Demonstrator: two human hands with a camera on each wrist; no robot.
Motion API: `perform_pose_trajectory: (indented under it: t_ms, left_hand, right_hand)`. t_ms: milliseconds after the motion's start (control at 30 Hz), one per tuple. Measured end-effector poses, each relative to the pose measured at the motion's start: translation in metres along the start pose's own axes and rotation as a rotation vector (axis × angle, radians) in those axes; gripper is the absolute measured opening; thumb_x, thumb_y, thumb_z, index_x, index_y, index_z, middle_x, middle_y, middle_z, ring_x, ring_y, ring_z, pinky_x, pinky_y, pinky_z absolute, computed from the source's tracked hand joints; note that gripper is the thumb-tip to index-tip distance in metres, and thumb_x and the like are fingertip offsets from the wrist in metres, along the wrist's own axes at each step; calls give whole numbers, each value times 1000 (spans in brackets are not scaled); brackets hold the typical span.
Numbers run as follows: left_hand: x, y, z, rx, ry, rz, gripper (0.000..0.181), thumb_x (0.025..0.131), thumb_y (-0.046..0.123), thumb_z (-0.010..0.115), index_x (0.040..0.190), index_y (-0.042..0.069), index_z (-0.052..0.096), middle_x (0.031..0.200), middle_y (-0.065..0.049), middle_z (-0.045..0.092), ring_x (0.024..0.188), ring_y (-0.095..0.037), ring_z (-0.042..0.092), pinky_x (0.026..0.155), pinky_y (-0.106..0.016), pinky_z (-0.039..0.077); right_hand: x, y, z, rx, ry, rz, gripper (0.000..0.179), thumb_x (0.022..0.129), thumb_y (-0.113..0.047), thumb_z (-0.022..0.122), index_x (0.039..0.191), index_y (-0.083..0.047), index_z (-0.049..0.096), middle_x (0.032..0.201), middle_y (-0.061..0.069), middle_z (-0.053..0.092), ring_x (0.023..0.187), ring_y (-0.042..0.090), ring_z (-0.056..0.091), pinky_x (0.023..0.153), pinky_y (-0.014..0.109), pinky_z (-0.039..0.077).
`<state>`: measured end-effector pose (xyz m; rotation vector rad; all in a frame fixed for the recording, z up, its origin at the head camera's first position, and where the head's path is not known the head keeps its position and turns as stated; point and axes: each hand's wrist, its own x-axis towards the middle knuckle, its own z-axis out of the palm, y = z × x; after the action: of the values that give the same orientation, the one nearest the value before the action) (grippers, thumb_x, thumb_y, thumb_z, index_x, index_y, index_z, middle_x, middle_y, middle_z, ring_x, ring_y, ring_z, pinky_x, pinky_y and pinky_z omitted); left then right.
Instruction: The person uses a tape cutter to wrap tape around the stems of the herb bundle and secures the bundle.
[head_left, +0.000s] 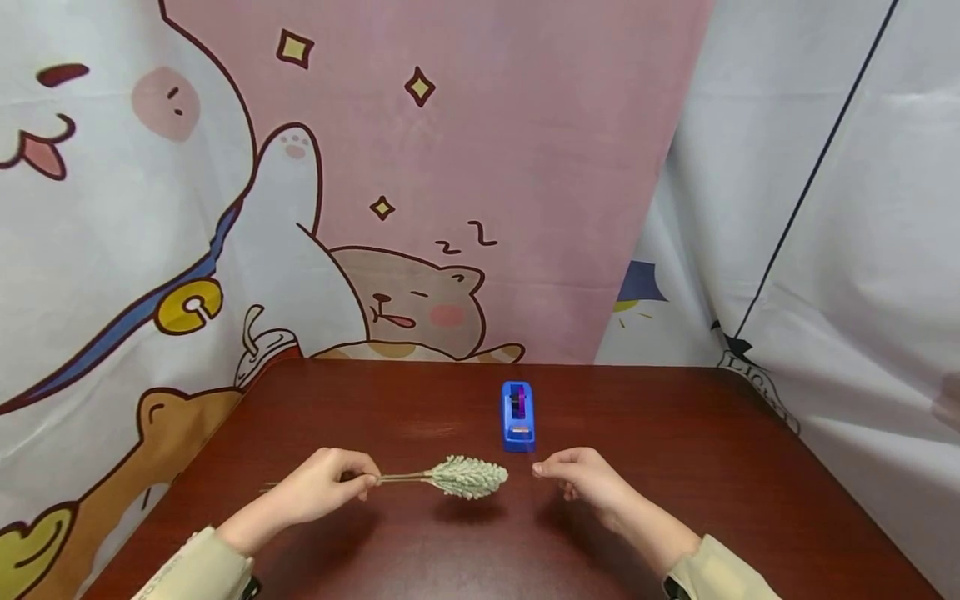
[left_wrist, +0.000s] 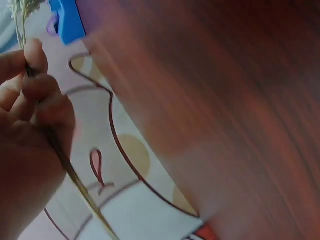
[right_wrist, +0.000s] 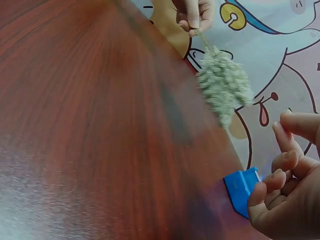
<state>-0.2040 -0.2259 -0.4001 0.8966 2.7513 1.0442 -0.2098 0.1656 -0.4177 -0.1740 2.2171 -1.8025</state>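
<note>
A sprig with a fluffy pale green head (head_left: 468, 477) and thin stems is held sideways above the table, its head pointing right. My left hand (head_left: 326, 485) pinches the stems between thumb and fingers, and their ends run back past the palm in the left wrist view. To the right of the sprig's head, my right hand (head_left: 588, 482) has thumb and forefinger tips together and the other fingers curled, with nothing visible between them. A blue tape dispenser (head_left: 518, 437) with a purple roll stands just beyond the hands, nearer the right one.
The dark red-brown wooden table (head_left: 360, 408) reaches to a cartoon-printed curtain (head_left: 525, 167) at its back and left. White cloth (head_left: 862, 250) hangs along the right side.
</note>
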Motion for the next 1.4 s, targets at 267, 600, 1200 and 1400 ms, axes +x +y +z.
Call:
perform_pose_trajectory:
  t_ms: [267, 600, 1200, 1400]
  left_hand:
    - [6, 20, 28, 14, -31, 171, 11, 95, 22, 63, 94, 21, 74, 76, 12, 66, 64, 3, 53, 56, -20, 44]
    - [36, 49, 56, 34, -119, 297, 7, 96, 15, 62, 101, 16, 66, 73, 13, 64, 63, 7, 53, 61, -17, 44]
    - [82, 74, 104, 31, -119, 200, 7, 92, 10, 62, 86, 12, 65, 63, 17, 61, 60, 6, 51, 61, -15, 42]
    - [95, 73, 111, 7, -55, 164, 9, 92, 8, 62, 83, 10, 65, 62, 14, 61, 57, 4, 52, 59, -17, 42]
  right_hand:
    - [4, -12, 1, -10, -28, -28, 18, 88, -18, 69, 79, -2, 71, 63, -5, 52, 57, 12, 39, 55, 27, 39]
    - [9, -21, -5, 34, -46, -58, 21, 90, -18, 67, 86, 2, 72, 83, 3, 69, 58, 10, 43, 58, 25, 44]
    - [10, -24, -3, -27, -29, -49, 20, 87, -16, 69, 87, 4, 71, 88, 4, 68, 62, 15, 47, 61, 29, 46]
    - [6, -23, -3, 30, -66, -23, 20, 87, -15, 69, 88, 5, 71, 72, -2, 59, 53, 8, 37, 52, 23, 35]
